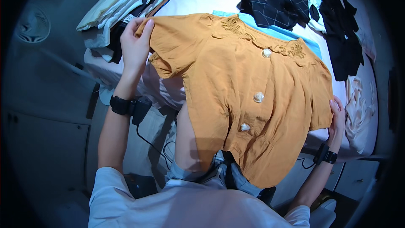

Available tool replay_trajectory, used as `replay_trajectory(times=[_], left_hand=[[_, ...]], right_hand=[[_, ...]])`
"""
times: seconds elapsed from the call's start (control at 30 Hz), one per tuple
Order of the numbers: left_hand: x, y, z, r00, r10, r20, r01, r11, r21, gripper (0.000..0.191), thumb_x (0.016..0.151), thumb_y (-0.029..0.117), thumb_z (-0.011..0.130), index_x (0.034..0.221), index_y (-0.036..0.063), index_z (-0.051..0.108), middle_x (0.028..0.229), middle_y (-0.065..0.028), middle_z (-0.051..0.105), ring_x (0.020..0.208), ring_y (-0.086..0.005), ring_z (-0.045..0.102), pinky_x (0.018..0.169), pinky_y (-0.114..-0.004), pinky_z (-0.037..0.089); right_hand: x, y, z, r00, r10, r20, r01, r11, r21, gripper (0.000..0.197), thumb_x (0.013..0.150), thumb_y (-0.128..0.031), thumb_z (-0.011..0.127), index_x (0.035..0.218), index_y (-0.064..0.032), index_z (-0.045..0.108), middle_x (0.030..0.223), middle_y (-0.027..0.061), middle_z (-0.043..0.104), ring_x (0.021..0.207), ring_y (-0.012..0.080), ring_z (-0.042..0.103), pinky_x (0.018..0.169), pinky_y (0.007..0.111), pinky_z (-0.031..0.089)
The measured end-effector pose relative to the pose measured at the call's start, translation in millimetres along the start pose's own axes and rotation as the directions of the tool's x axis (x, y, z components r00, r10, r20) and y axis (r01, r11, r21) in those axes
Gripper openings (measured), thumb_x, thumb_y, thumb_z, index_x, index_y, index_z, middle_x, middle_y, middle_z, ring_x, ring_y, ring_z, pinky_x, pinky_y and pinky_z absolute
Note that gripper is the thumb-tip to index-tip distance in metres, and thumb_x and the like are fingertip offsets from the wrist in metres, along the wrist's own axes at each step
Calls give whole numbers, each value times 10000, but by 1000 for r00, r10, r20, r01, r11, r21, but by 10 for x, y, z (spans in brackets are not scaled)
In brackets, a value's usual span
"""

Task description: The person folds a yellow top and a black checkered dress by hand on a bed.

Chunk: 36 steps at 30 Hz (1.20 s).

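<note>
An orange short-sleeved blouse point(215, 69) with an embroidered collar and large pale buttons hangs spread out, front side up, over the bed's near edge and my lap. My left hand point(136, 39) pinches the end of one sleeve between thumb and fingers. At the other sleeve's outer edge is my right hand point(337, 115), its thumb on the cloth and its fingers partly hidden behind it. Under the blouse's collar a light blue cloth point(311, 46) lies on the bed. Each wrist wears a black strap with a small cabled device.
Layered garments point(117, 3) lie at the bed's left corner. A black checked garment point(275, 1), a black garment point(340, 38) and a crumpled cream cloth point(359, 114) lie on the right. A white fan point(33, 25) stands at far left; cables hang near my legs.
</note>
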<state>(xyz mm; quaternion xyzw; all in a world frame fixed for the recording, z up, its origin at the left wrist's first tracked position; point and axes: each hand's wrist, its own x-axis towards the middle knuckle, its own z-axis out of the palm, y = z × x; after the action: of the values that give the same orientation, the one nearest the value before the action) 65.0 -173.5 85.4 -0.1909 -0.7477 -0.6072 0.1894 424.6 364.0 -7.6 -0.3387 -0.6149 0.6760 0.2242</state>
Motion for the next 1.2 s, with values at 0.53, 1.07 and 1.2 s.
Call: replay_trajectory(times=[0.53, 1.07, 1.2], left_hand=[[718, 35, 1227, 470, 40, 882, -399, 901, 171, 330, 936, 363, 694, 1097, 75, 684, 998, -23, 672, 900, -135, 604, 809, -291, 473], [549, -291, 1074, 506, 186, 842, -689, 675, 265, 220, 898, 193, 723, 972, 53, 570, 875, -44, 561, 840, -187, 549, 880, -351, 342], [200, 288, 1171, 496, 212, 842, -718, 645, 261, 154, 926, 148, 670, 991, 51, 569, 984, -67, 568, 1011, -217, 557, 999, -369, 283]], right_hand=[[-191, -49, 91, 997, -60, -43, 60, 998, -4, 400, 926, -101, 707, 1292, -30, 561, 1037, 36, 683, 904, 82, 640, 814, 213, 504], [-389, -58, 152, 971, -63, -229, 158, 892, 424, 341, 912, -49, 700, 1231, -18, 583, 1100, 112, 660, 1017, 194, 652, 912, 306, 531], [-647, -184, 327, 976, 4, -219, 50, 969, 244, 546, 876, 6, 723, 1338, -75, 443, 1077, 127, 650, 1010, 213, 658, 918, 341, 537]])
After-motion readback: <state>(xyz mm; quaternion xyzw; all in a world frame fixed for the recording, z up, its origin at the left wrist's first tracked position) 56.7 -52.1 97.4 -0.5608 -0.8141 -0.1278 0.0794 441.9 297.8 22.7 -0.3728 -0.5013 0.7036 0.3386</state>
